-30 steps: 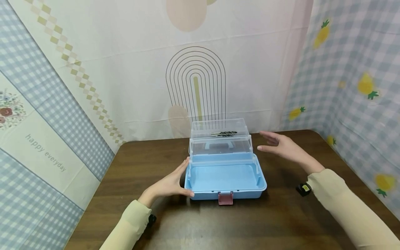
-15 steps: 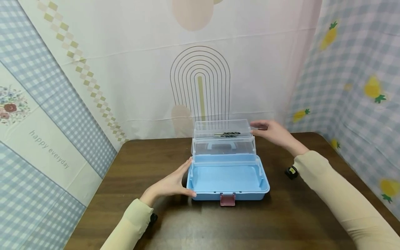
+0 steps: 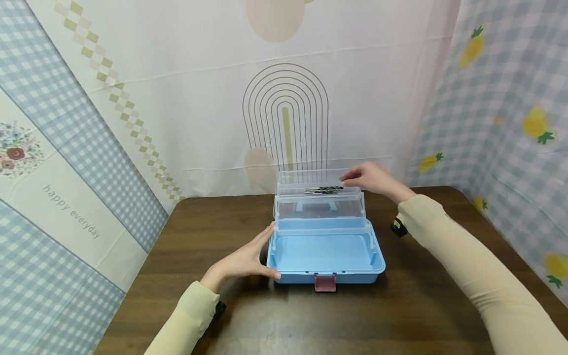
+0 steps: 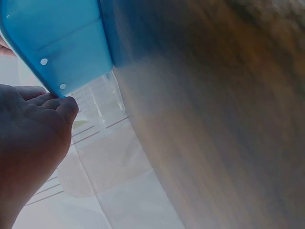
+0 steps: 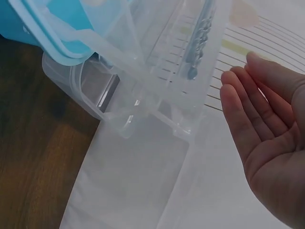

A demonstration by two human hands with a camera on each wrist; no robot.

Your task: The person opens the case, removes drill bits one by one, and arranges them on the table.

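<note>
A light-blue toolbox [image 3: 324, 252] stands with its lid back and its clear stepped trays [image 3: 293, 209] raised. Several twist drill bits [image 3: 323, 190] lie in the top tray. My left hand [image 3: 241, 257] spans the box's left end, thumb at the front corner and straight fingers along the side. The left wrist view shows its fingertips at the blue wall [image 4: 71, 52]. Above the right end of the top tray is my right hand [image 3: 372, 177], thumb and fingers apart with nothing between them. The right wrist view has the drill bits [image 5: 200, 43] just beyond its fingertips.
A dark red latch [image 3: 325, 283] hangs at the box's front. The brown wooden table [image 3: 284, 320] carries the box. Behind it hangs a patterned white cloth [image 3: 199, 123], with checked cloths at both sides.
My right hand has moved left from beside the box to over the top tray, near the drill bits. The left hand stays at the box's left end. The head view has shifted slightly.
</note>
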